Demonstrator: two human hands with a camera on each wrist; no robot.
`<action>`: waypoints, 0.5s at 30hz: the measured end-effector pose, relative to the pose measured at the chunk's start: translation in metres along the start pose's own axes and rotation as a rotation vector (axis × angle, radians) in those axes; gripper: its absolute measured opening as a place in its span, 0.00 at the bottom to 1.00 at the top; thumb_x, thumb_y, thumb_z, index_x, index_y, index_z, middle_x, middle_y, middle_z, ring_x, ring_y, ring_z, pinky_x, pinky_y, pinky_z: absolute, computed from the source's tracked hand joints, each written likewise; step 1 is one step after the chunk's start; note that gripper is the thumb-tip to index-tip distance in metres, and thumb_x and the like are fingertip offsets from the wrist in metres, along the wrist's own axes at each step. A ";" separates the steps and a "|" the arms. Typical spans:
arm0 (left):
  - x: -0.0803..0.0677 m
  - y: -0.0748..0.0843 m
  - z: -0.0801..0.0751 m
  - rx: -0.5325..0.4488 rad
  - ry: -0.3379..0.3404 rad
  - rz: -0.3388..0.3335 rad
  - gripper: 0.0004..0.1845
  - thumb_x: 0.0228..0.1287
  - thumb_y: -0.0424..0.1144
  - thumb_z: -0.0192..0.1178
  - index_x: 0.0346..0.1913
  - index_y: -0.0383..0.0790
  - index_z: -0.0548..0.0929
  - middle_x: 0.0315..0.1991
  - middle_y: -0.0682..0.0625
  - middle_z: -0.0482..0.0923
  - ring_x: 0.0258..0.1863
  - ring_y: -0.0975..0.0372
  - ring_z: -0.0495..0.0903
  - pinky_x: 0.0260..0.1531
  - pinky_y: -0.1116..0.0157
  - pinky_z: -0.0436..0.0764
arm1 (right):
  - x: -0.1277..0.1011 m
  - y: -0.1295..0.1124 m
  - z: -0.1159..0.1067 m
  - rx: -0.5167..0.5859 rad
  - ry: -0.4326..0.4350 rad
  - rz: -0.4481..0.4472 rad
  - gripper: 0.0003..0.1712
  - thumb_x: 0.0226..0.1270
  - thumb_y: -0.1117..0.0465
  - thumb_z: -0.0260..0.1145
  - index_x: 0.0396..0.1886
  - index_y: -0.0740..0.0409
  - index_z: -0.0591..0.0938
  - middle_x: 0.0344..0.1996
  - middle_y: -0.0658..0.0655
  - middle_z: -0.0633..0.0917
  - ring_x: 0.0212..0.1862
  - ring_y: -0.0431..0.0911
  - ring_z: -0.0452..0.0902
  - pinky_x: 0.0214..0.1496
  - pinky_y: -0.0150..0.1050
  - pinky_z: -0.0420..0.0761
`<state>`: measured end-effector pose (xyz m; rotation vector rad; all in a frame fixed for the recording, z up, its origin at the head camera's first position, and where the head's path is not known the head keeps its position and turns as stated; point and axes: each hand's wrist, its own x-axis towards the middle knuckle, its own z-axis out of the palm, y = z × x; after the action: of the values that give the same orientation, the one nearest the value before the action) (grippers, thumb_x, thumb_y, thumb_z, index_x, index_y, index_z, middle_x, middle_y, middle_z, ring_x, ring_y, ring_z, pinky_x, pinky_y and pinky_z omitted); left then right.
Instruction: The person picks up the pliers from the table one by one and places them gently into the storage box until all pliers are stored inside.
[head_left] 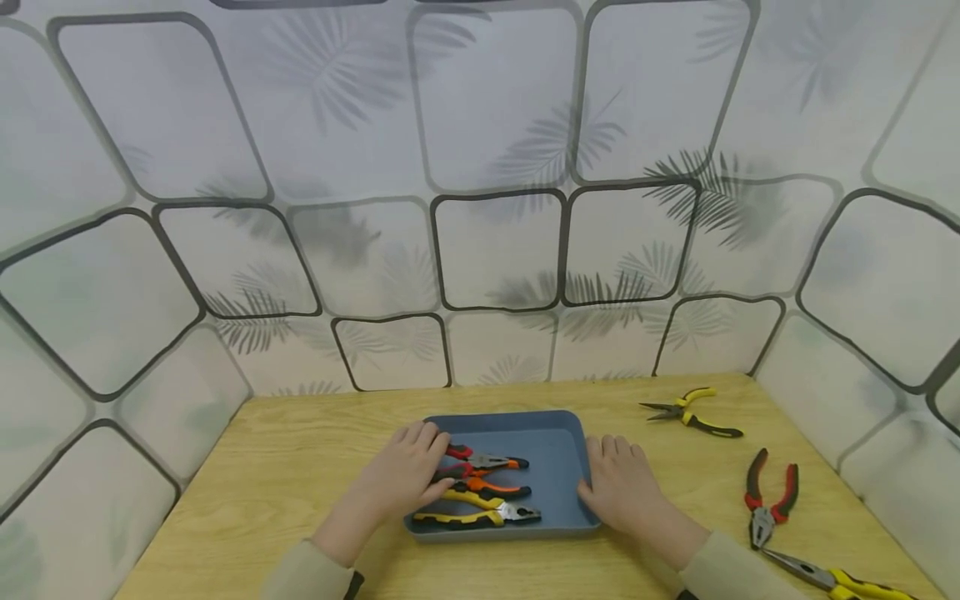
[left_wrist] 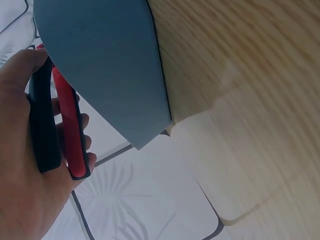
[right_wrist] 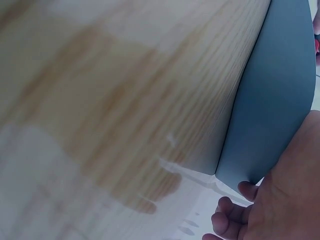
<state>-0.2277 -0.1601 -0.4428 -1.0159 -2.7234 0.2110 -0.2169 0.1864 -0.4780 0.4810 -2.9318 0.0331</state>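
A shallow blue-grey tray [head_left: 525, 437] stands between my hands. Combination pliers with yellow and black handles [head_left: 480, 512] lie along its front side. Behind them, pliers with orange and black handles [head_left: 501, 489] overlap red-and-black-handled pliers [left_wrist: 71, 125]. My left hand [head_left: 408, 467] is at the tray's left rim. In the left wrist view it grips the red-and-black handles, which jut past the rim. My right hand [head_left: 618, 483] holds the right rim, thumb on the inner side; in the right wrist view its fingers [right_wrist: 227, 220] curl outside the wall. The jaws of the orange pliers are hard to make out.
On the wooden table [head_left: 300, 450], to the right, lie yellow-and-black needle-nose pliers [head_left: 682, 410], red-and-black pliers [head_left: 765, 512] and yellow long-nose pliers [head_left: 832, 579] at the front edge of view. A patterned wall covering [head_left: 495, 250] encloses the back and sides.
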 end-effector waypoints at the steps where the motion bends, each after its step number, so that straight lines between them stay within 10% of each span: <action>1: 0.001 0.000 0.001 0.002 0.003 0.003 0.26 0.77 0.59 0.60 0.61 0.41 0.77 0.50 0.47 0.74 0.51 0.55 0.74 0.58 0.53 0.79 | 0.000 0.000 -0.001 0.000 -0.001 0.001 0.23 0.69 0.51 0.70 0.48 0.63 0.73 0.35 0.61 0.74 0.39 0.55 0.72 0.42 0.52 0.72; 15: 0.017 0.007 0.005 0.000 0.001 0.016 0.26 0.79 0.59 0.57 0.63 0.40 0.77 0.54 0.46 0.76 0.53 0.55 0.75 0.60 0.53 0.79 | 0.001 0.000 -0.003 -0.007 -0.018 -0.002 0.23 0.70 0.51 0.70 0.50 0.64 0.75 0.36 0.62 0.77 0.41 0.57 0.75 0.44 0.53 0.75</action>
<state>-0.2373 -0.1438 -0.4461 -1.0382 -2.7150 0.2127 -0.2168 0.1860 -0.4747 0.4860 -2.9480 0.0180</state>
